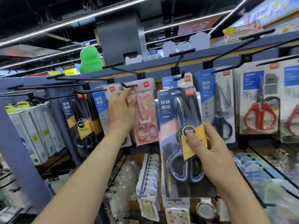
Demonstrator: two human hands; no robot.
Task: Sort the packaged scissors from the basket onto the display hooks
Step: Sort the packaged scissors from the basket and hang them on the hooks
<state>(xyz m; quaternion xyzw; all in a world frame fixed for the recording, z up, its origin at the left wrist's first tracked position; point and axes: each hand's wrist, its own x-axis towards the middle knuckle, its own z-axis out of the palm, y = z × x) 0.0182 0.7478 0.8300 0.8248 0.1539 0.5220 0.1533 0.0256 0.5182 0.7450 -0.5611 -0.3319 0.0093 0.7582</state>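
My right hand (pixel 208 152) grips a packaged pair of dark blue scissors (pixel 179 135) by its lower half, thumb on the yellow label, held upright in front of the rack. My left hand (pixel 121 109) pinches the top of a pink scissors package (pixel 145 113) just under the tip of a black display hook (pixel 129 85). Whether the pink package hangs on that hook is unclear. No basket is in view.
Rows of black hooks carry more packaged scissors: dark ones at left (pixel 84 117), blue-handled ones (pixel 221 109) and red-handled ones (pixel 258 104) at right. An empty hook (pixel 178 61) juts out above the middle. Lower hooks hold small packaged goods (pixel 148 175). A green plush (pixel 89 59) sits on top.
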